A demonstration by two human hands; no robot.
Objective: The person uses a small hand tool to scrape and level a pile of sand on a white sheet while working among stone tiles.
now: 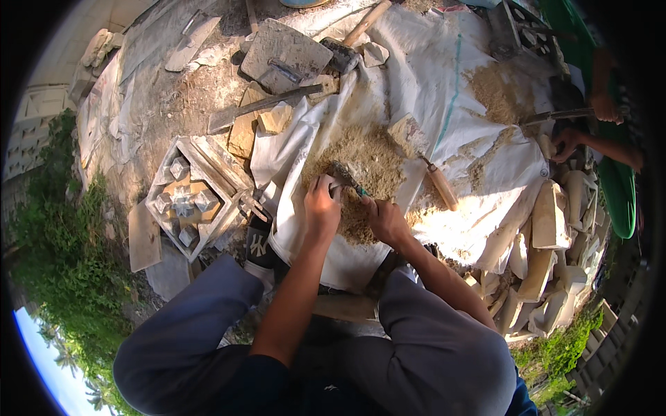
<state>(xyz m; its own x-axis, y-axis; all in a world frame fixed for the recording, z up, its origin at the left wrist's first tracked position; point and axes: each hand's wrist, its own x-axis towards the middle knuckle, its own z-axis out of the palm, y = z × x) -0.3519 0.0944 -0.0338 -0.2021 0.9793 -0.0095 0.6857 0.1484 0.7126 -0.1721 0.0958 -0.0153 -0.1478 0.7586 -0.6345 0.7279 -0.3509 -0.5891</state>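
Observation:
My left hand [323, 209] is closed, its fingertips around something mostly hidden. Closed too, my right hand [387, 220] grips a small tool [361, 191] with a green part and a dark end that reaches toward the left fingers. Both hands are over a heap of pale, sandy crumbs [378, 156] on a white woven sheet [444, 76]. Right of the heap lies a trowel [442, 187] with a wooden handle, its blade coated in the same material.
At left sits a pale frame [208, 149] with a star-like pattern of grey blocks. Beyond are a flat slab [284, 55], a long bar [263, 105] and a hammer-like tool [368, 22]. Stone pieces [548, 215] are piled at right, near another person's hands [567, 142] and a long blade [558, 115].

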